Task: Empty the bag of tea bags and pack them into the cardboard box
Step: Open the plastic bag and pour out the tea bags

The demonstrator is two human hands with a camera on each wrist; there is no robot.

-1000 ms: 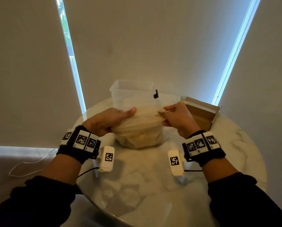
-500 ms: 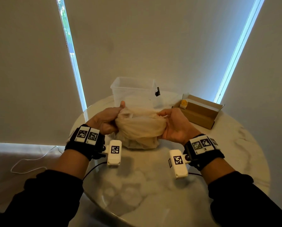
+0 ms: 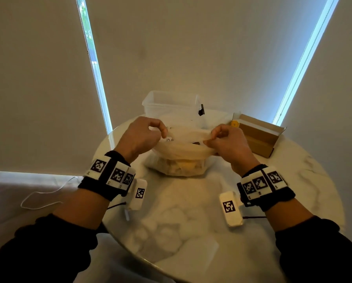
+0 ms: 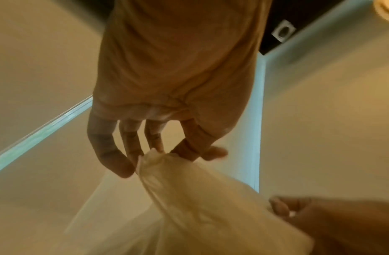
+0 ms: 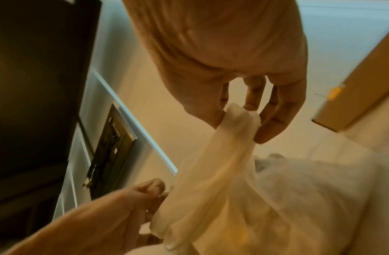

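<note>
Your left hand (image 3: 139, 135) pinches the left edge of the thin translucent cream plastic bag (image 3: 179, 160) at the centre of the head view, thumb and fingers closed on its gathered rim, and your right hand (image 3: 229, 142) pinches the opposite edge the same way, so the mouth is stretched taut between them. The bag's lower part rests on the round white marble-patterned table (image 3: 191, 231), with pale yellowish tea bags (image 3: 183, 166) showing dimly through the film. Just behind the bag stands a clear rectangular plastic tub (image 3: 171, 103). The open brown cardboard box (image 3: 260, 135) lies to the right of centre, near your right hand, its flap raised.
</note>
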